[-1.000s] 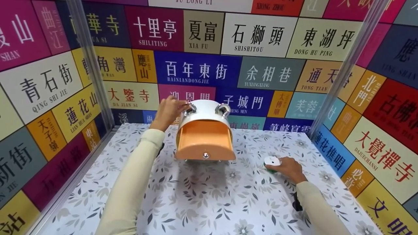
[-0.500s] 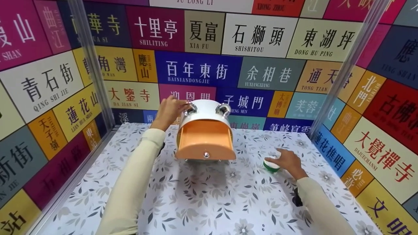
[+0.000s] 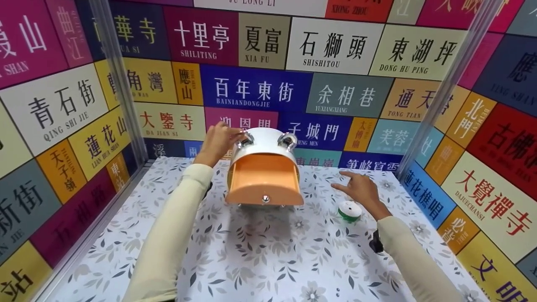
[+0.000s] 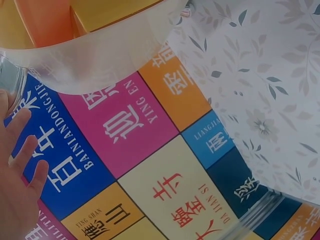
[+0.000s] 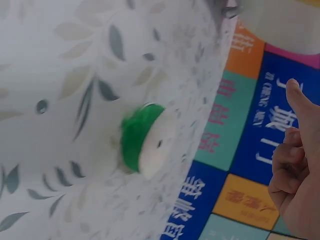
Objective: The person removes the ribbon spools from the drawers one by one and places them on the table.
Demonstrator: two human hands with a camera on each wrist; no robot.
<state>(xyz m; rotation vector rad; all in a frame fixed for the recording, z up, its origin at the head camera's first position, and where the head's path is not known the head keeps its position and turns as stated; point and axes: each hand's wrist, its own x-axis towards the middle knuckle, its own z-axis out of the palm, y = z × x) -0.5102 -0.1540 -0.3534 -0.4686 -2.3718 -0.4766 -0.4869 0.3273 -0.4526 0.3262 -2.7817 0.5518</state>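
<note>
A white rounded case (image 3: 264,138) with an orange drawer (image 3: 264,193) pulled out stands toward the back of the table. My left hand (image 3: 217,144) pinches the silver ring (image 3: 244,139) on its left top; in the left wrist view that hand (image 4: 20,170) shows at the edge, its other fingers spread, the ring partly cut off. The round white-and-green object (image 3: 350,211) rests on the table to the right, seen also as a green-and-white piece (image 5: 145,140) in the right wrist view. Behind and above it is my right hand (image 3: 361,191), thumb and index finger apart, holding nothing.
The table (image 3: 251,260) wears a leaf-patterned cover. Walls of coloured sign panels (image 3: 256,88) rise at the back and both sides, with clear corner strips. A second silver ring (image 3: 287,141) sits on the case's right top.
My right hand has let go of the white-and-green object and moved up and away toward the back. The object stays on the table, and my left hand keeps its place on the ring.
</note>
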